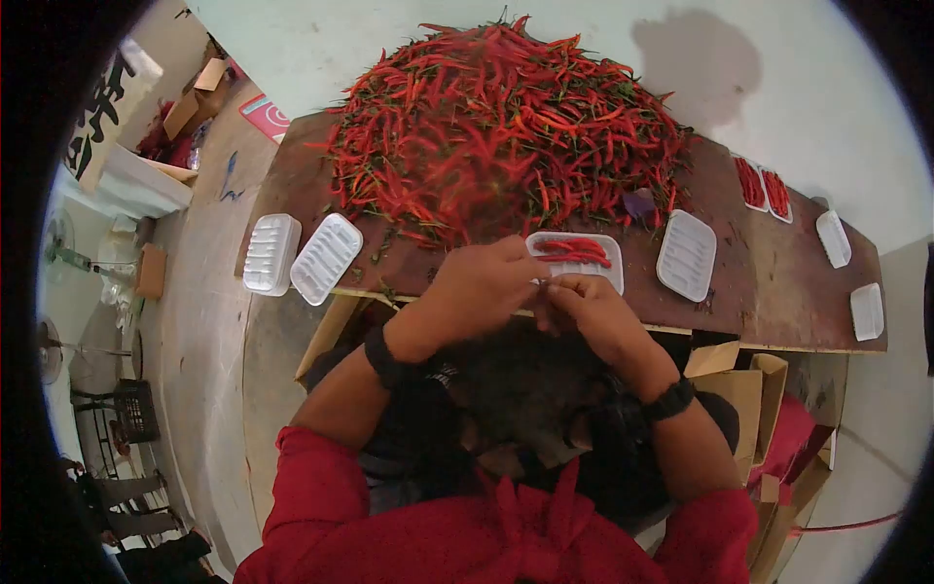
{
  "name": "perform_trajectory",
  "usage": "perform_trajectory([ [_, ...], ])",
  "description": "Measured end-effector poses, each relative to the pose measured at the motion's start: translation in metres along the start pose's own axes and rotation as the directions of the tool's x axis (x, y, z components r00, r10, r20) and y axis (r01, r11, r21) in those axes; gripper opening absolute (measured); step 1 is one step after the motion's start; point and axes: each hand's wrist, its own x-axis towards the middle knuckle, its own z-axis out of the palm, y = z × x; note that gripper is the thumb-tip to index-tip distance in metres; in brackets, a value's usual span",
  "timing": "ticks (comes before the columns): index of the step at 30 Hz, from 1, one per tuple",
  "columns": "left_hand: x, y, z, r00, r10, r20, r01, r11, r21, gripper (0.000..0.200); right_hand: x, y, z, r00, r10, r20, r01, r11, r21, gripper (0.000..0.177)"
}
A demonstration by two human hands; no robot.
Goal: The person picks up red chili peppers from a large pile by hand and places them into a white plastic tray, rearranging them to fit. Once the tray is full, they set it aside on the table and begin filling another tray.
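Observation:
My left hand (479, 287) and my right hand (598, 310) meet at the table's front edge, fingers pinched together. What lies between their fingertips is too small and hidden to make out. Just behind them sits a white foam tray (613, 253), partly covered by my left hand. A few red chilies (580, 249) lie lengthwise inside it. Beyond the tray rises a large heap of red chilies (506, 127) with green stems.
White foam trays stand at the left, one a stack (271, 255), another single (327, 259). To the right is another tray (687, 256). Two trays filled with chilies (763, 189) lie farther right, near more trays (866, 311). An open cardboard box (730, 399) is below the table.

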Motion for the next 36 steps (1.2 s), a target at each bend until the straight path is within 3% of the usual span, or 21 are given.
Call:
perform_trajectory([
  [5,0.000,0.001,-0.001,0.992,0.095,0.085,-0.103,0.990,0.096,0.014,-0.002,0.003,-0.002,1.000,-0.006,0.013,0.007,0.998,-0.069,0.023],
  [11,0.002,-0.001,0.004,0.982,0.177,0.061,-0.184,0.974,0.133,0.014,-0.004,0.002,-0.006,1.000,0.021,0.015,-0.019,0.994,-0.105,0.024],
  [15,0.003,-0.002,0.004,0.972,0.226,0.065,-0.233,0.965,0.118,0.014,-0.011,-0.005,-0.005,0.995,0.087,0.040,-0.087,0.996,0.011,0.024],
  [17,0.003,-0.002,0.004,0.958,0.274,0.084,-0.285,0.938,0.195,0.013,-0.011,-0.006,-0.006,0.992,0.119,0.044,-0.122,0.989,0.080,0.024],
  [21,-0.001,0.002,0.010,0.964,0.260,0.051,-0.265,0.947,0.183,0.012,-0.011,-0.005,-0.009,0.996,0.091,0.025,-0.093,0.994,0.049,0.024],
  [30,-0.006,0.008,0.023,0.998,0.018,-0.056,-0.004,0.968,0.250,0.013,-0.004,0.005,-0.006,1.000,-0.005,-0.004,0.005,0.998,-0.069,0.025],
  [33,-0.007,-0.003,0.012,0.994,-0.110,-0.003,0.108,0.969,0.221,0.013,-0.012,-0.009,-0.006,0.999,-0.017,-0.032,0.014,0.996,-0.083,0.025],
  [34,-0.006,-0.007,0.002,0.956,-0.120,0.266,0.106,0.992,0.067,0.017,-0.013,-0.012,-0.007,0.998,-0.011,-0.058,0.006,0.997,-0.072,0.026],
  [35,-0.005,-0.009,-0.006,0.852,-0.078,0.517,0.142,0.986,-0.085,0.023,-0.013,-0.012,-0.008,0.998,-0.011,-0.060,0.007,0.998,-0.070,0.026],
  [36,-0.004,-0.007,-0.012,0.851,-0.076,0.519,0.140,0.986,-0.086,0.023,-0.013,-0.012,-0.012,0.995,-0.020,-0.096,0.016,0.999,-0.047,0.026],
])
